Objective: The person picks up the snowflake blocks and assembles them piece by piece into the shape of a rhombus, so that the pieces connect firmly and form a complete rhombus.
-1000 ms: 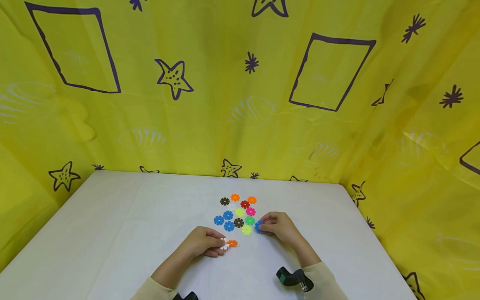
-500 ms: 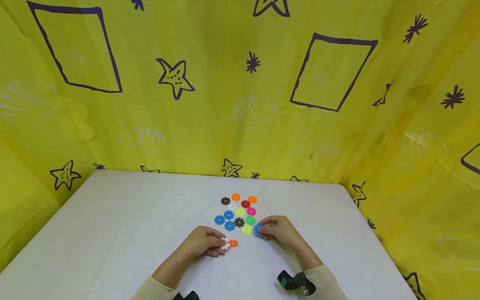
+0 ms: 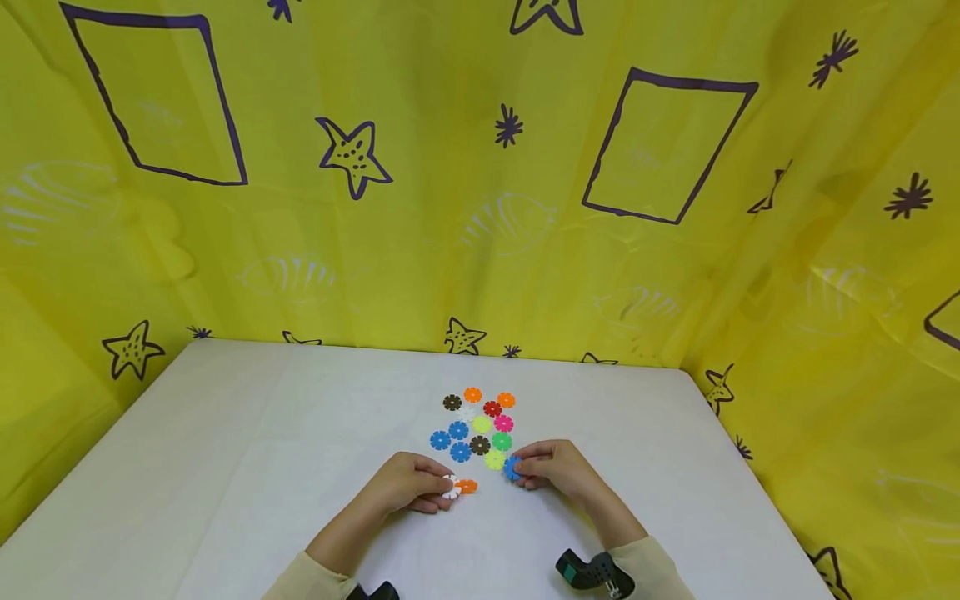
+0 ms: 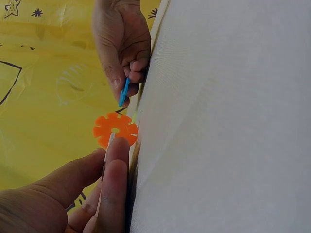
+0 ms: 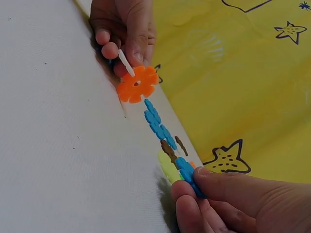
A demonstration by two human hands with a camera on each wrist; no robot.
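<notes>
Head view: left hand (image 3: pixel 408 483) pinches a white disc (image 3: pixel 449 487) slotted into an orange disc (image 3: pixel 467 486), low over the table (image 3: pixel 247 450), likely to steady the joint. Right hand (image 3: pixel 557 467) pinches a blue disc (image 3: pixel 512 467) at the near edge of the loose pile (image 3: pixel 474 425).

Left wrist: orange disc (image 4: pixel 115 129) faces the camera, white disc (image 4: pixel 110 141) edge-on in its slot; blue disc (image 4: pixel 124 92) is clear of the table.

Right wrist: the pile (image 5: pixel 163 133) lies flat, with the blue disc (image 5: pixel 187 174) just beside a yellow-green one (image 5: pixel 167 167).

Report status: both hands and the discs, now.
Left hand pinches white disc slotted into orange disc. Right hand pinches blue disc, apart from the joined pair. Loose discs lie behind; gap between hands open.
</notes>
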